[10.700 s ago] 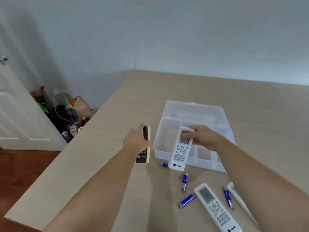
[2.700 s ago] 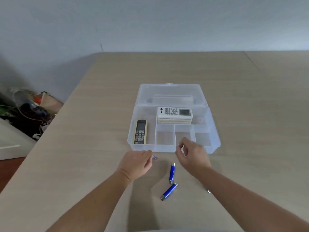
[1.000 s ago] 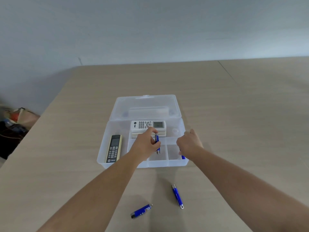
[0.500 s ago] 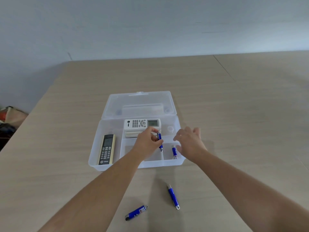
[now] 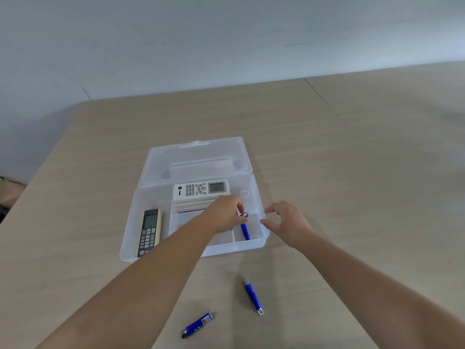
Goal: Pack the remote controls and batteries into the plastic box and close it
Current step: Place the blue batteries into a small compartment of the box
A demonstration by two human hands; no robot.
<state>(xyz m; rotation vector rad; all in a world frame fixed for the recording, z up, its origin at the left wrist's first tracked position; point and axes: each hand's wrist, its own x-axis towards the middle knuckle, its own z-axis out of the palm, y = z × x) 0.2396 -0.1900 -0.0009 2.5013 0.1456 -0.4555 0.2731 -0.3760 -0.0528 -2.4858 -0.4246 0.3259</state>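
The clear plastic box lies open in the middle of the table, its lid folded back flat. A white remote tops a stack in the rear compartment. A black and beige remote lies in the left compartment. My left hand pinches the top of a blue battery, whose lower end dips into the front right compartment. My right hand hovers open, holding nothing, just outside the box's right front corner. Two more blue batteries lie on the table in front of the box.
The light wooden table stretches wide to the right and behind the box, up to a pale wall. Its left edge drops off at the left, where some clutter shows on the floor.
My left hand has carried its blue battery right and down into the front right compartment. My right hand has let go of its battery and drawn back to the right, open.
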